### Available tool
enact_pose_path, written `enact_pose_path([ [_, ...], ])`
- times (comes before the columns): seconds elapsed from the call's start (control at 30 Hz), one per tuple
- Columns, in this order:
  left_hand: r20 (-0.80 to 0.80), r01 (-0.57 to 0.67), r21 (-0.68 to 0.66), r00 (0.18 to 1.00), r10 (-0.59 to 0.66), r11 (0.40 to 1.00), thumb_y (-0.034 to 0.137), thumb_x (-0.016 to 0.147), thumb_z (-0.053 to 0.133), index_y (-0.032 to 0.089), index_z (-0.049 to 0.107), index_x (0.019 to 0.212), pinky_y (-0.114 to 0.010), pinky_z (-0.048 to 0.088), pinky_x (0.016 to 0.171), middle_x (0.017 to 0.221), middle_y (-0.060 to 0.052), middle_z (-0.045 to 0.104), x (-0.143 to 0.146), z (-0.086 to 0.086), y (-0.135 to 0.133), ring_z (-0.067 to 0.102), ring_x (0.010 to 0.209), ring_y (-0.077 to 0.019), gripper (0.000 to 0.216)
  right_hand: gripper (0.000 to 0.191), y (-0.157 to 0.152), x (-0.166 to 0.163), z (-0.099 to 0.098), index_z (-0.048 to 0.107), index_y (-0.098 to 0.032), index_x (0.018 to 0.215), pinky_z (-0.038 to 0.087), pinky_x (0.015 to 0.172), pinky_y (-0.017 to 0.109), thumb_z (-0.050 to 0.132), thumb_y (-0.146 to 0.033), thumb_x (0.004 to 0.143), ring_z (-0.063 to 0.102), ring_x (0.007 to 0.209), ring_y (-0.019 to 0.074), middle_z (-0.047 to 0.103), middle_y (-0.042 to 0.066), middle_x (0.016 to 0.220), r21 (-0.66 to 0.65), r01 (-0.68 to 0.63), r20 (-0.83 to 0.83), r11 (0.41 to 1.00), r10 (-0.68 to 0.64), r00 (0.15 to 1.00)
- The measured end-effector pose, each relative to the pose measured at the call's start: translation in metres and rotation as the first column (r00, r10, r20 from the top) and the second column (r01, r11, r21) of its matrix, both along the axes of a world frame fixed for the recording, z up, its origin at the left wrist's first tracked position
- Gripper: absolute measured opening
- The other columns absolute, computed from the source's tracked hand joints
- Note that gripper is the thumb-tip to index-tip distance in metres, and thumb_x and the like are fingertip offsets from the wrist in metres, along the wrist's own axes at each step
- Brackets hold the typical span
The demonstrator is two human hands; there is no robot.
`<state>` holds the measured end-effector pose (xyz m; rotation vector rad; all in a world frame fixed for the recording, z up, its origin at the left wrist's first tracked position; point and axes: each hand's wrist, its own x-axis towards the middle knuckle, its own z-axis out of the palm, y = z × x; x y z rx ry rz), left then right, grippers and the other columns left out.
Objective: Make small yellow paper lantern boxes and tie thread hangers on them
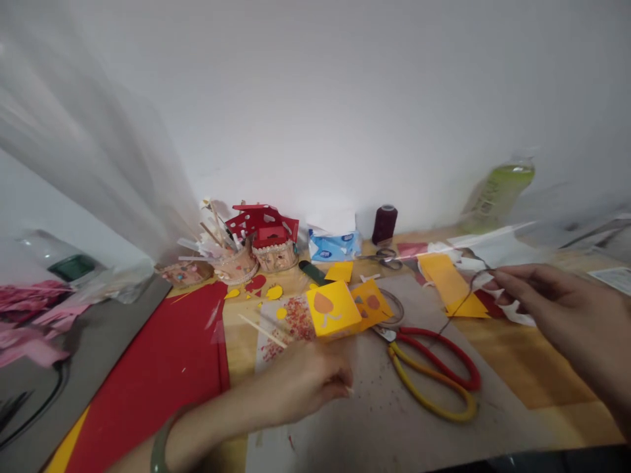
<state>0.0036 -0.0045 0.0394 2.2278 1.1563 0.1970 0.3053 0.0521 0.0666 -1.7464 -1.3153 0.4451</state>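
Observation:
My right hand (pixel 562 312) pinches a dark thread (pixel 466 299) between thumb and fingertips, off to the right. The thread hangs down toward a pair of scissors (pixel 434 368) with one red and one yellow handle. My left hand (pixel 313 378) is closed over the grey sheet; a tiny pale tip shows at its fingers, too small to name. Just beyond it stands a yellow paper box (pixel 335 309) decorated with an orange heart-like shape. Against the box's right side leans a yellow paper piece (pixel 372 303) with orange and blue shapes. The scissors' blades are partly hidden by it.
A grey sheet (pixel 374 433) covers the table's middle, with red confetti bits (pixel 298 318) on it. Red paper (pixel 158 374) lies left. Decorated pots (pixel 236 266), a tissue pack (pixel 334 245), a dark thread spool (pixel 384 225) and a green-liquid bottle (pixel 503 197) stand along the wall.

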Motion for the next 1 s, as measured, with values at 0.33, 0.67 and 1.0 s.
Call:
enact_pose_path([
  [0.33,0.034,0.085,0.604,0.991,-0.132,0.793,0.021,0.092,0.044,0.016,0.064,0.089,-0.028,0.049,0.065,0.08,-0.005,0.07,0.005,0.0,-0.001,0.062,0.072,-0.0158,0.021,0.026,0.006,-0.044,-0.044,0.068,-0.023,0.08,0.046,0.061,0.031,0.049,-0.04,0.079,0.064,0.066,0.0206,0.071,0.003,0.073,-0.145,-0.551,0.135,0.822,0.568,0.812],
  [0.67,0.073,-0.196,0.431,0.981,0.182,0.881,0.023,0.088,0.045,0.014,0.059,0.108,-0.042,0.045,0.092,0.113,-0.011,0.064,0.038,0.025,0.068,0.056,0.106,-0.0247,0.026,0.027,0.016,-0.068,-0.05,0.068,-0.02,0.084,0.042,0.057,0.027,0.045,-0.035,0.087,0.063,0.062,0.0173,0.069,0.001,0.068,-0.208,-0.706,0.084,0.677,0.732,0.677],
  [1.0,0.112,-0.428,0.412,0.9,0.421,0.805,0.037,0.077,0.056,0.017,0.058,0.091,-0.045,0.048,0.075,0.087,-0.008,0.065,0.043,0.044,0.036,0.06,0.083,-0.0264,0.024,0.02,-0.008,-0.093,-0.009,0.07,-0.024,0.084,0.046,0.054,0.025,0.051,-0.031,0.082,0.064,0.059,0.0157,0.071,0.0,0.071,0.075,-0.625,0.097,0.777,0.618,0.78],
])
